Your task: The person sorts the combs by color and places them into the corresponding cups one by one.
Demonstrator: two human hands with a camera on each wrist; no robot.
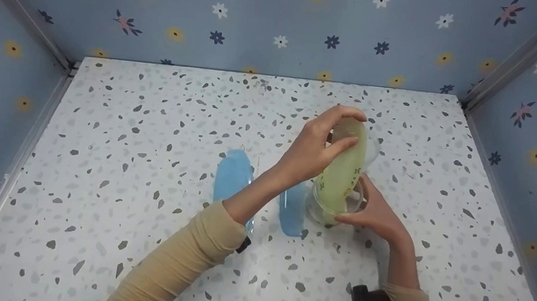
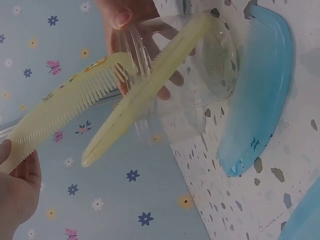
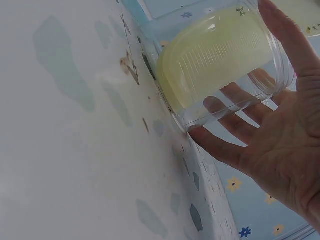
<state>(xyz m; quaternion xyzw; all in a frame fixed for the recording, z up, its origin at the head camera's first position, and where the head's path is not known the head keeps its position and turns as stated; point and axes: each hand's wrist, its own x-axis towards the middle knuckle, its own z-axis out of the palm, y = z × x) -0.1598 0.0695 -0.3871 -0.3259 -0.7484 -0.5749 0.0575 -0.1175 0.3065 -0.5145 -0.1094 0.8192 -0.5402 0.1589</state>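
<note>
My left hand (image 1: pixel 317 140) pinches one end of a pale yellow comb (image 2: pixel 60 107); its other end is at the mouth of a clear plastic jar (image 2: pixel 187 122). Inside the jar a second yellow comb (image 2: pixel 150 92) leans at a slant, sticking out past the rim. My right hand (image 1: pixel 384 215) grips the jar around its side, thumb near the rim, as the right wrist view (image 3: pixel 280 145) also reveals through the clear wall. From above, the two yellow combs overlap. Left of the jar lies a blue comb (image 1: pixel 293 213), close beside it on the table.
Another blue comb (image 1: pixel 233 176) lies farther left on the speckled white table (image 1: pixel 116 224), partly under my left forearm. A clear round piece (image 1: pixel 372 152) shows behind the held comb. Flowered blue walls (image 1: pixel 272 21) border the back and both sides.
</note>
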